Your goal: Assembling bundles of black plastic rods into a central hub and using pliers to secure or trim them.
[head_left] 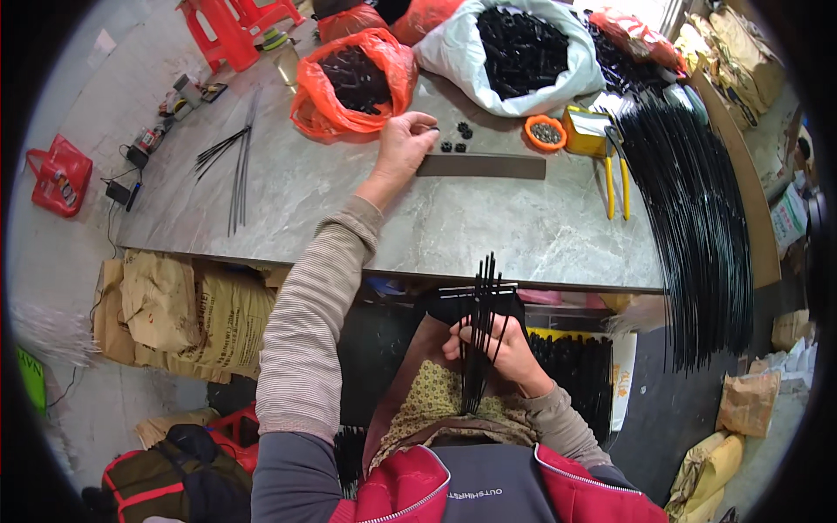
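My left hand (406, 146) reaches over the table with its fingertips pinched. A dark bit shows at the fingertips, seemingly one of the small black plastic parts (459, 139) lying just to the right. Below these parts lies a flat brown-grey strip (481, 166), close to the hand. Over my lap, my right hand (506, 351) is closed round a bundle of thin black rods (475, 366), held roughly upright. Some rods cross the bundle sideways near its top. Part of the grip is hidden behind the rods.
Bags of black parts, one orange (353, 83) and one white (527, 61), stand at the back. An orange bowl (545, 133) of small metal pieces, a yellow box (588, 131) and yellow-handled pliers (617, 179) lie right. Long black rods (697, 227) overhang the right edge; more rods (235, 166) lie left.
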Motion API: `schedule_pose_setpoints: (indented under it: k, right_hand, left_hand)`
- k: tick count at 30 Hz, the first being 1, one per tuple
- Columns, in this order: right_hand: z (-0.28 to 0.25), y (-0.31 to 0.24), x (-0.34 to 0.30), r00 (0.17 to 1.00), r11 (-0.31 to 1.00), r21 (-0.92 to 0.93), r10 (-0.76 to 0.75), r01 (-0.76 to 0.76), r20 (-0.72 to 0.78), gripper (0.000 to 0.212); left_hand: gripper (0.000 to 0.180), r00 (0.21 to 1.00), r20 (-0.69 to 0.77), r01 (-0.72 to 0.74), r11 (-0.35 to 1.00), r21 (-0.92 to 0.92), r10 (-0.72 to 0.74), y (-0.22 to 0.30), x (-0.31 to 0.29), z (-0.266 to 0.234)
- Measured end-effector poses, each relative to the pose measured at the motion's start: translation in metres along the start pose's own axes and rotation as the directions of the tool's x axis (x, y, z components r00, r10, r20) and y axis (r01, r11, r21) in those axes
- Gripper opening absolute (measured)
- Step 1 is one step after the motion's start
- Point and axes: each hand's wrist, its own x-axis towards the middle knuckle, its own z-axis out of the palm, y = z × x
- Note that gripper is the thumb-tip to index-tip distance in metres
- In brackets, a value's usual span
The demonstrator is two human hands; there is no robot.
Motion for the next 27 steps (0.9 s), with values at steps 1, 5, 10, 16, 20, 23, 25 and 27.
schedule_pose_setpoints:
  k: [1,5,10,16,20,23,25,27]
  right_hand:
    - [0.001,0.002,0.000,1.000,1.000,-0.006,0.001,-0.001,0.019,0.019]
    - [0.006,-0.001,-0.004,0.998,0.999,-0.014,-0.032,0.031,-0.058,0.021]
    - [-0.004,0.003,-0.001,0.999,0.996,-0.090,-0.020,0.016,-0.044,0.019]
    - [-0.001,-0.004,0.004,0.998,0.999,-0.015,0.040,-0.041,-0.054,0.020]
    - [-0.004,-0.001,0.008,0.993,0.996,0.005,0.092,-0.092,-0.069,0.019]
    - [-0.008,0.002,0.011,0.997,0.995,-0.057,0.076,-0.078,-0.029,0.023]
    - [-0.009,0.002,0.015,0.999,0.996,-0.078,0.045,-0.047,-0.025,0.023]
    - [-0.011,0.002,0.017,0.998,0.996,-0.072,0.044,-0.047,-0.044,0.023]
  left_hand:
    - [0.020,1.000,0.005,-0.008,1.000,0.011,0.008,-0.001,-0.001,0.003]
    - [0.029,0.989,0.121,-0.108,0.977,0.186,0.086,0.001,-0.001,0.011]
    - [0.019,0.971,0.004,-0.211,0.841,0.498,0.241,0.003,0.024,-0.019]
    - [0.014,0.943,0.024,-0.190,0.479,0.857,0.331,-0.023,0.062,-0.079]
    - [0.015,0.938,0.177,-0.255,0.248,0.934,0.298,-0.038,0.067,-0.074]
    - [0.016,0.954,0.186,-0.203,0.050,0.978,0.236,-0.047,0.073,-0.066]
    - [0.018,0.955,0.186,-0.196,0.020,0.980,0.231,-0.051,0.079,-0.067]
    - [0.018,0.943,0.148,-0.195,0.137,0.971,0.298,-0.051,0.078,-0.068]
